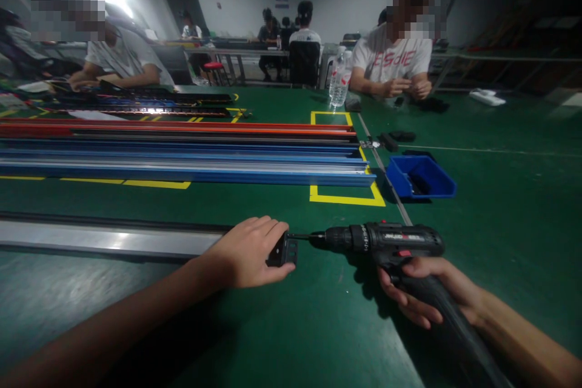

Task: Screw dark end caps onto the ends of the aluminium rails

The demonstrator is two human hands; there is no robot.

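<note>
My left hand (249, 251) is closed around the end of a long grey aluminium rail (104, 237) that lies across the green table, pinching a small black end cap (282, 251) against it. My right hand (425, 297) grips the handle of a black cordless drill (386, 240) held level. Its bit points left and touches the black end cap.
A stack of long red, black, blue and silver rails (182, 151) lies behind. A blue bin (421, 177) stands right of them, by yellow floor-tape marks (345, 199). Two water bottles (340, 77) stand farther back. Other people sit across the table and in the background.
</note>
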